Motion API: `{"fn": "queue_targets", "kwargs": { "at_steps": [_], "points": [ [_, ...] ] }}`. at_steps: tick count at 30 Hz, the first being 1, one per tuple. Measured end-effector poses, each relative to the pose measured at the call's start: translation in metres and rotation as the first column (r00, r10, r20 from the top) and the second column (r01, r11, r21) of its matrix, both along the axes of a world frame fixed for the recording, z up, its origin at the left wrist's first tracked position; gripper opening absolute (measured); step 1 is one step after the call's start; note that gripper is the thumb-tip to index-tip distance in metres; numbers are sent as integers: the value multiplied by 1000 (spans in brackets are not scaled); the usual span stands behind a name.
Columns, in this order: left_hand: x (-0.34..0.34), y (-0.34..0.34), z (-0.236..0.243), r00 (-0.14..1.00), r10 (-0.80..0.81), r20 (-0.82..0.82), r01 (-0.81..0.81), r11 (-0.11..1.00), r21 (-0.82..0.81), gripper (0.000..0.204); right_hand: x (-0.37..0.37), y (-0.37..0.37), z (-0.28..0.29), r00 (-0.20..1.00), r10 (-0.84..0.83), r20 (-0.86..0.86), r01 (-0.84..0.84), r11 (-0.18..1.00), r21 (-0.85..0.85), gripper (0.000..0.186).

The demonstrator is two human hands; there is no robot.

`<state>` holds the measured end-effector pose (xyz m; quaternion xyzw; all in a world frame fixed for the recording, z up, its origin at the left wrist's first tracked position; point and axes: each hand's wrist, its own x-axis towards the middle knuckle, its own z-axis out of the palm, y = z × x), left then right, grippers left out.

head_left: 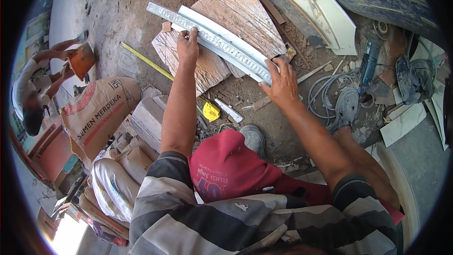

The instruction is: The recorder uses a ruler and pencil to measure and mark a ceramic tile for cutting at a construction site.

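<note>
My left hand (pixel 188 47) grips a long, narrow strip (pixel 222 43) with a rough, pale grey top, which lies along a white strip (pixel 191 12) near the top centre. My right hand (pixel 281 78) holds the right end of these strips, fingers curled over their edge. The strips cross two rough reddish stone slabs (pixel 238 4) on the dusty ground. Below them lie a yellow tape measure (pixel 211 110) with its blade out and a small white offcut (pixel 230 110).
A co-worker (pixel 26 92) at the left holds an orange bucket (pixel 81 61). Cement sacks (pixel 101 115) and stone blocks (pixel 148 125) are stacked nearby. At the right are an angle grinder (pixel 370 61), coiled cable, my sandalled foot and white tile offcuts (pixel 402 123). A blue drum curves across the top right.
</note>
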<state>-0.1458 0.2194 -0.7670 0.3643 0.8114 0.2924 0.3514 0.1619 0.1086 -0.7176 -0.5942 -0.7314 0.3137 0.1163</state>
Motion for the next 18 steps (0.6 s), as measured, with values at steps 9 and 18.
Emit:
{"fn": "queue_targets", "kwargs": {
  "at_steps": [9,18],
  "points": [
    [26,4,1,969,75,237,-70,997,-31,41,41,-21,-14,997,-80,-5,79,993,-83,56],
    [15,7,9,958,110,265,-112,994,-8,41,39,-19,-11,992,-93,-83,95,995,15,51]
  ]
}}
